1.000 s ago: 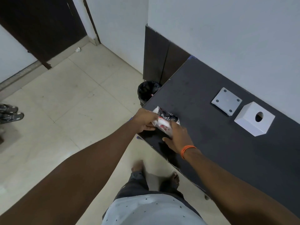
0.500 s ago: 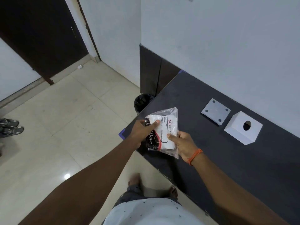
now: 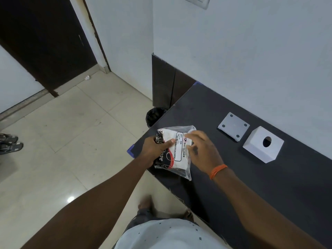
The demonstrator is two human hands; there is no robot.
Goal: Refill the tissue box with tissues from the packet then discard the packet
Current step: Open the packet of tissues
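Note:
A clear plastic tissue packet [image 3: 177, 150] with white, black and red print is held above the left end of the dark table [image 3: 260, 177]. My left hand [image 3: 154, 152] grips its left side, thumb across the front. My right hand [image 3: 203, 151], orange thread at the wrist, rests on the packet's upper right edge, fingers blurred. The white tissue box cover [image 3: 263, 147] with a round hole stands on the table to the right. Its flat grey base plate [image 3: 233, 126] lies apart, just left of the cover.
A black-lined waste bin [image 3: 155, 115] stands on the floor beside the table's left end. The white wall runs along the table's far edge. A dark door [image 3: 45, 42] is far left, sandals [image 3: 9, 143] lie on the tiled floor.
The packet was lifted off the table edge and turned label-up. My right hand has moved from its lower edge to its upper right edge. The view has shifted slightly.

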